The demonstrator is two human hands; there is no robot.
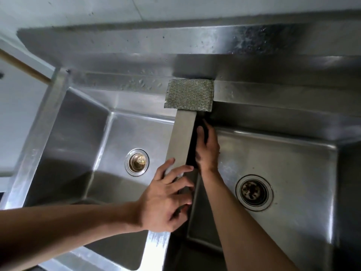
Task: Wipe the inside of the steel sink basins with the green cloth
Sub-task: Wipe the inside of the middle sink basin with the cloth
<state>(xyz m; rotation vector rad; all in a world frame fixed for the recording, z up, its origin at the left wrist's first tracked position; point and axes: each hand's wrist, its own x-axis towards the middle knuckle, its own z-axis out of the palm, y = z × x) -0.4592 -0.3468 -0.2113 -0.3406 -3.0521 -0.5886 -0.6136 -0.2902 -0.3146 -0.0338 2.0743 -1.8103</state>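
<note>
A person's right hand (pixel 207 146) reaches into the right basin (pixel 293 173) of a steel sink (pixel 273 94), its fingers lying against the shadowed inner wall of the divider (pixel 183 133). The shadow there is so deep that it cannot be told whether the hand grasps anything. Both bare forearms are cut off by the lower edge of the view, and the right basin's near corner is lost in darkness. The left hand (pixel 168 194) rests released on the divider's flat top, fingers spread. The green cloth (pixel 189 94), a grey-green, speckled, coarse-looking rectangle, lies flat on the rim at the divider's far end, apart from both hands. The brushed steel is dull and streaked, with square-cornered basins. The left basin (pixel 78 133) has a round drain (pixel 136 162) with a brass-coloured strainer, and the right basin's drain (pixel 254 192) is dark and grimy. A steel splashback (pixel 136 40) rises behind the sink, below a pale wall (pixel 78 8). A wooden pole (pixel 23 65) crosses the far left, its ends out of view.
</note>
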